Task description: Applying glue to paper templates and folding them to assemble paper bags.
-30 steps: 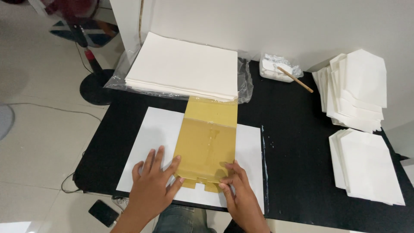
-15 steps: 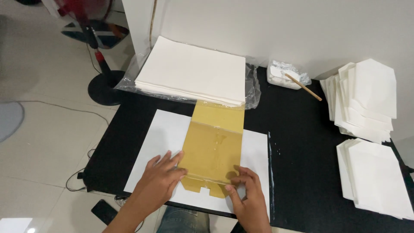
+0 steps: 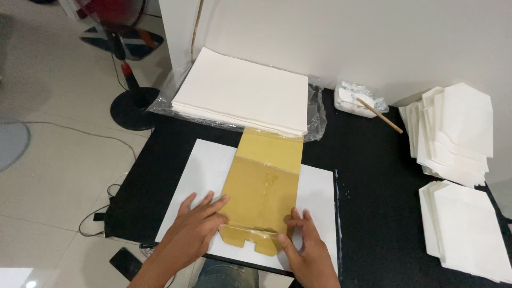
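Observation:
A glossy tan cardboard template (image 3: 264, 186) lies lengthwise on a white paper sheet (image 3: 205, 170) spread on the black table (image 3: 373, 181). My left hand (image 3: 194, 229) rests flat with fingers spread on the sheet, its fingertips touching the template's lower left edge. My right hand (image 3: 304, 250) presses flat at the template's lower right corner. Neither hand grips anything.
A thick stack of white sheets (image 3: 242, 93) on clear plastic sits at the back. Folded white paper pieces are piled at the right (image 3: 458, 128) and lower right (image 3: 466, 229). A small white tub with a wooden stick (image 3: 365, 102) stands behind. A fan base (image 3: 130, 106) is on the floor.
The view has shifted slightly. Both hands stay flat at the template's lower end, the left hand drawn a little closer to its edge.

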